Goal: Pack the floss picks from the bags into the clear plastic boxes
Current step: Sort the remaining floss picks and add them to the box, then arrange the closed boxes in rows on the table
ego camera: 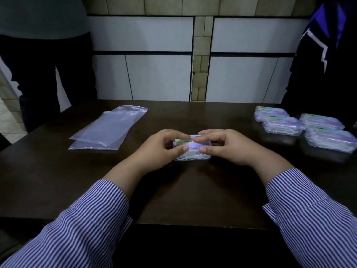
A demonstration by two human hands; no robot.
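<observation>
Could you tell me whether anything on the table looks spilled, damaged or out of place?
Nothing stands out. Both hands hold one clear box, four filled boxes sit at right, and empty bags lie flat at left.

The table [58, 171] is dark brown, the bags [108, 130] clear with a bluish sheen, the 4 boxes [305, 124] at right clear with green-and-purple labels over white picks, the sleeves [87, 219] blue-and-white striped, and the wall panels [154, 74] white between beige tiles.
</observation>
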